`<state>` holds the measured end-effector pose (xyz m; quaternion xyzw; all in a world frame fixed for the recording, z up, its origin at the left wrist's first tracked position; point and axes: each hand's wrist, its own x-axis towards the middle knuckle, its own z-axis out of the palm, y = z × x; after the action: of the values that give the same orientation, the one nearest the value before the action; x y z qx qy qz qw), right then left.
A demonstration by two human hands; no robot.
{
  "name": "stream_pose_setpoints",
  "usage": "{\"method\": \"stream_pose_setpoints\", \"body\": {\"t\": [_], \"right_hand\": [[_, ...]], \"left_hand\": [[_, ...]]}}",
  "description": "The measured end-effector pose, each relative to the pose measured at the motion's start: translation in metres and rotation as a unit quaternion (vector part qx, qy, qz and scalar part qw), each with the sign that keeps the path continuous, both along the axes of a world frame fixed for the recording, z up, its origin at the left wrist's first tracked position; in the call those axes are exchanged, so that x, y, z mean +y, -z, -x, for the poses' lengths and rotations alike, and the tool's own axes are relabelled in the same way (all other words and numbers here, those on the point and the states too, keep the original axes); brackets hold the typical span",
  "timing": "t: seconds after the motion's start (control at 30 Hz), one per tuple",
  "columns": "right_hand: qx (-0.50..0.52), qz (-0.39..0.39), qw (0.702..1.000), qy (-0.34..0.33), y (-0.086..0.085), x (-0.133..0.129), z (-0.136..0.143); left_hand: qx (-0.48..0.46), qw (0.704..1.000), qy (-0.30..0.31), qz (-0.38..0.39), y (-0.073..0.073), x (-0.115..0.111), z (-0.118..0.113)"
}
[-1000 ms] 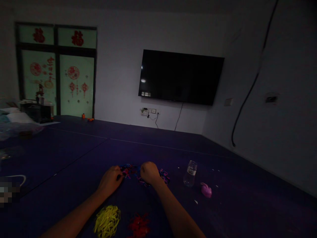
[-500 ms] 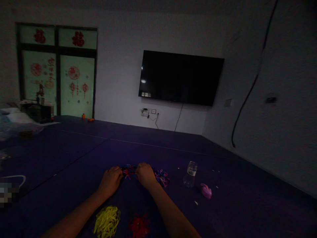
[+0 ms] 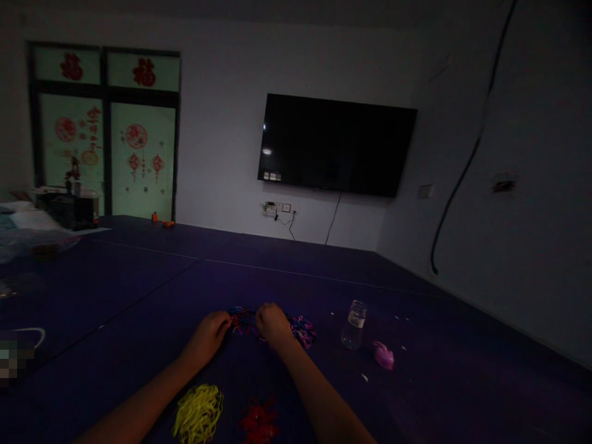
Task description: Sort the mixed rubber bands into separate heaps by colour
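Note:
A mixed pile of blue, pink and red loops point(image 3: 303, 331) lies on the purple table point(image 3: 152, 320), spread out between and behind my hands. My left hand point(image 3: 213, 330) is closed at the pile's left end, its fingertips pinched together by some red loops. Over the pile's middle, my right hand point(image 3: 272, 325) is closed too, with its fingers curled down. What either hand holds is too small and dark to make out. Nearer to me lie a heap of yellow loops point(image 3: 198, 413) and a heap of red loops point(image 3: 259, 421).
Right of the pile stand a clear jar point(image 3: 354, 325) and a pink item point(image 3: 383, 356), with small white scraps around them. Plastic bags point(image 3: 34, 240) and a dark box point(image 3: 69, 209) are at the far left. Small orange objects point(image 3: 168, 224) lie near the far edge.
My left hand has turned slightly, and its fingers are drawn into a tighter pinch. My right hand has barely moved. The view has shifted a little.

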<state>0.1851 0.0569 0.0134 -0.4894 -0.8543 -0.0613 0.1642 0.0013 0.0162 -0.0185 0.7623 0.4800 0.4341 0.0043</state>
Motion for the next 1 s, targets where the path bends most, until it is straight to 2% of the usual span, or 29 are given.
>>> {"method": "stream_pose_setpoints", "body": {"t": [0.2,0.37,0.47,0.57,0.73,0.87,0.93,1.0], "right_hand": [[0.058,0.018,0.997,-0.048,-0.001,0.004,-0.001],[0.099,0.037,0.981,-0.161,0.003,0.005,0.001],[0.066,0.033,0.977,-0.199,0.004,0.004,0.001],[0.016,0.03,0.978,-0.207,0.004,0.003,0.0],[-0.046,0.02,0.984,-0.173,0.002,0.001,0.001],[-0.094,-0.003,0.981,-0.172,0.0,-0.001,0.006],[-0.104,-0.011,0.98,-0.172,0.0,-0.004,0.008],[-0.074,-0.009,0.983,-0.167,-0.001,-0.006,0.01]], "left_hand": [[0.029,0.997,0.07,-0.019,-0.001,-0.002,0.0],[0.081,0.993,0.09,-0.002,0.0,-0.002,-0.002],[0.106,0.99,0.089,0.002,0.0,-0.001,-0.003],[0.11,0.991,0.079,0.004,0.001,0.0,-0.003],[0.107,0.992,0.061,0.008,0.002,0.0,-0.003],[0.089,0.995,0.052,0.008,-0.001,-0.002,-0.003],[0.07,0.996,0.049,0.003,-0.003,-0.004,-0.003],[0.048,0.998,0.042,-0.006,-0.005,-0.005,-0.003]]}}
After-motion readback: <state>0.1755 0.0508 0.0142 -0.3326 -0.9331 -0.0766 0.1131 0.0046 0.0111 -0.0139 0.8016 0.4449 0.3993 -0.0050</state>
